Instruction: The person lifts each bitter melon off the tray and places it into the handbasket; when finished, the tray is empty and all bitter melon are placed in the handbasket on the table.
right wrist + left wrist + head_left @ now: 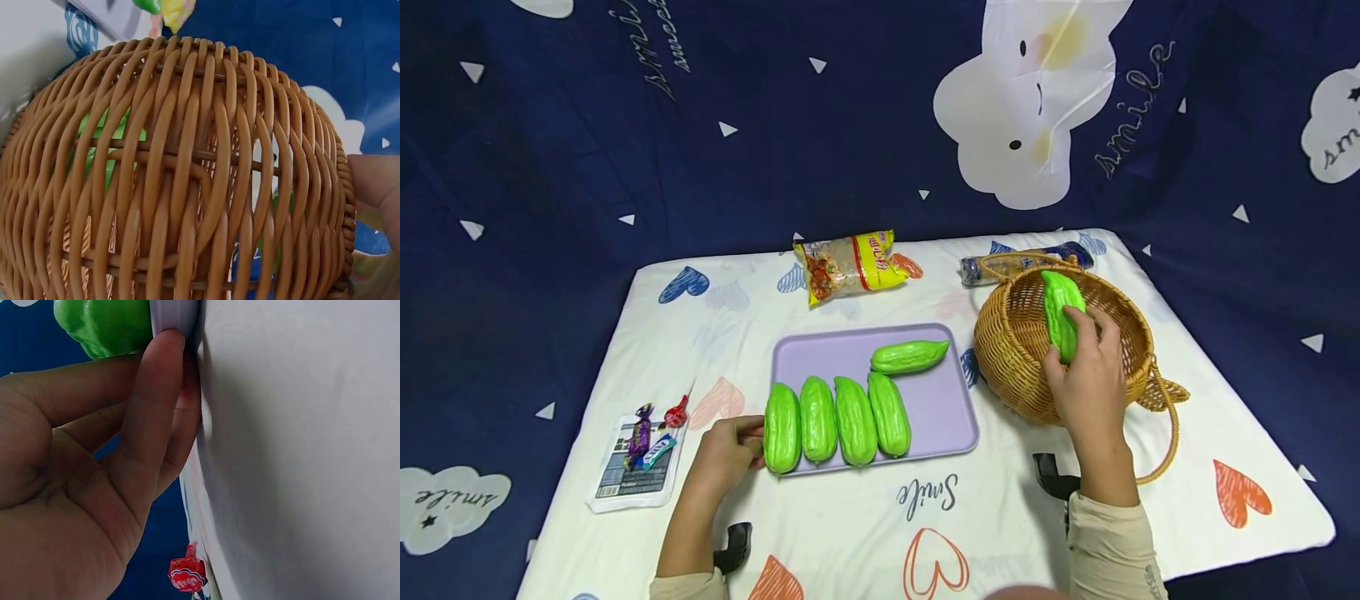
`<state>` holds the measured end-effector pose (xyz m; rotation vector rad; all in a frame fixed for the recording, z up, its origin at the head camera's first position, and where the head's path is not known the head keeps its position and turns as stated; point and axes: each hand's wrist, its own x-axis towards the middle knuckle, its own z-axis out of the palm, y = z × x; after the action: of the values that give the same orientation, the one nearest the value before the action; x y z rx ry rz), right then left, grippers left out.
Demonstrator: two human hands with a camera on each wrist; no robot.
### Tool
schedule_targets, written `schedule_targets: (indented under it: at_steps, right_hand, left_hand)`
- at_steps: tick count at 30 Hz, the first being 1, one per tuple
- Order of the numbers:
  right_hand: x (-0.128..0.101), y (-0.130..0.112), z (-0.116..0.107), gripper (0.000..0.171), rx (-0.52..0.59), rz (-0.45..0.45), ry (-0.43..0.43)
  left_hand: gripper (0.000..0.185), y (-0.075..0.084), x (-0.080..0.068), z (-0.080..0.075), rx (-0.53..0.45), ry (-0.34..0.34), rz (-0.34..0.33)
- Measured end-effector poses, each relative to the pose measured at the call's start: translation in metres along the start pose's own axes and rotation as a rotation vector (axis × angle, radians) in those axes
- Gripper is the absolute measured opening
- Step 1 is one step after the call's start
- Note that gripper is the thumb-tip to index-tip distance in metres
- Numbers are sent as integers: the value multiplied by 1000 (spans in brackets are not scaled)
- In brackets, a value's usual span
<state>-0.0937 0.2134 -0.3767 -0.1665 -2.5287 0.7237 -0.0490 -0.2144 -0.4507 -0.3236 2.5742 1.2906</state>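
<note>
My right hand (1093, 358) grips a green bitter gourd (1063, 312), with its curled fingers on one side, over the mouth of a wicker basket (1022, 392). In the right wrist view the basket weave (187, 156) fills most of the picture, with patches of green (100, 150) visible through it and part of the right hand (375, 187) at the right edge. My left hand (726, 454) pinches the left edge of a lilac tray (936, 408). On the tray stand several upright gourds (854, 421) in a row, with another gourd (910, 357) lying crosswise behind them.
Left of the tray lies a flat white packet (632, 492) bearing a purple-wrapped candy (640, 433), a blue-and-white candy (658, 452) and a red lollipop (676, 413). Behind are a yellow food bag (853, 267) and a dark-ended packet (1030, 262). The basket's rope handle (1172, 442) trails on the cloth.
</note>
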Motion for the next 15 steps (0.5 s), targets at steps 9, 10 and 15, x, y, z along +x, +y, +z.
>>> schedule_targets:
  at_steps: [9,10,15]
  right_hand:
    - [-1,-1,-2,51,-26,48,-46]
    - [-2,-1,-2,52,-26,42,-41]
    - [-5,-6,2,48,1,-66,37]
  left_hand:
    - [37,-3,1,0,0,-4,1]
    - [37,-3,1,0,0,-5,3]
    - [37,-2,2,0,2,-1,5]
